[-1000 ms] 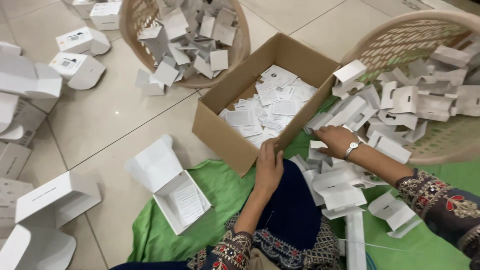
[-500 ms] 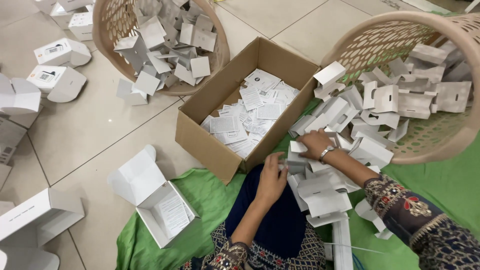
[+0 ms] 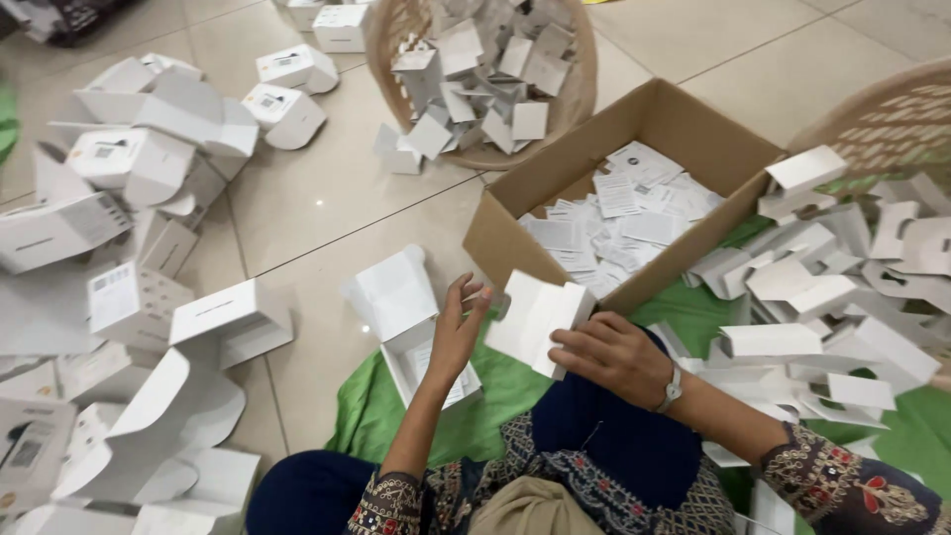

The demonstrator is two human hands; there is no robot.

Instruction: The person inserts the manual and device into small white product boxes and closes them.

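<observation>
Seated on green cloth [image 3: 396,421], both hands up at a white card insert [image 3: 535,319]. Right hand [image 3: 609,359] closed on the insert's lower right edge, fingers curled over it, thumb side hidden. Left hand [image 3: 458,332] raised just left of the insert, fingers [image 3: 474,297] loosely spread and bent, tips at or nearly at the insert's left edge; contact too close to call. Insert tilted, long axis running from lower left up toward upper right, lying directly between the two sets of fingers, so right hand bearing it and left hand nearest its free end. Just below and left of the left fingers, an open white box [image 3: 411,322] with a leaflet inside, lying on the cloth's edge. Beyond the fingers, a cardboard carton [image 3: 555,188] full of leaflets; right of the right wrist, a heap of inserts [image 3: 832,287] spilling from a basket [image 3: 882,119]. Compared with half a second ago: right hand then down in the heap, left hand resting low on the lap, no insert lifted; now insert brought to centre and left hand risen to meet it.
</observation>
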